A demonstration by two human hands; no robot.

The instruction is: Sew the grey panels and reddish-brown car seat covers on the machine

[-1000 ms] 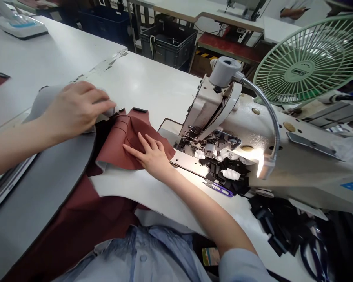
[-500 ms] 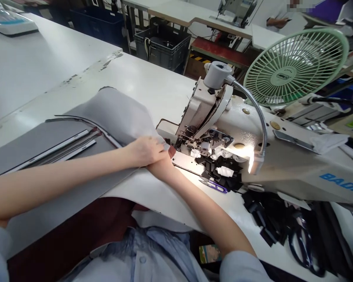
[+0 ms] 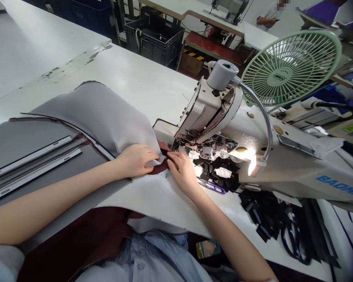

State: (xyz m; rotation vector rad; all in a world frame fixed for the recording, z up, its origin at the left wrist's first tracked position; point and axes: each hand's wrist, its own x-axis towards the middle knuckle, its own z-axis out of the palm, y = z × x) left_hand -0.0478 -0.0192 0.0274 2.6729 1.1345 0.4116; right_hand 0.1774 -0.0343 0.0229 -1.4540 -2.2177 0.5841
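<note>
A large grey backed panel (image 3: 102, 113) lies folded over a dark red fabric piece (image 3: 161, 166) on the white table, its edge right at the sewing machine's needle area (image 3: 188, 143). My left hand (image 3: 135, 159) rests curled on the grey panel's edge, fingers pressing it down beside the red fabric. My right hand (image 3: 182, 172) lies in front of the presser foot, fingertips pinching the fabric's edge. The white sewing machine (image 3: 253, 145) stretches to the right, its gooseneck lamp (image 3: 254, 164) lit.
A green fan (image 3: 291, 70) stands behind the machine. Purple thread snips (image 3: 214, 187) and black fabric scraps (image 3: 264, 219) lie at the machine's base. Two grey strips (image 3: 32, 164) lie at the left. A dark crate (image 3: 154, 33) and another person (image 3: 270, 17) are in the background.
The grey panel was flipped over the red fabric and slid to the needle. My right hand has come out from under it and now pinches the edge at the presser foot.
</note>
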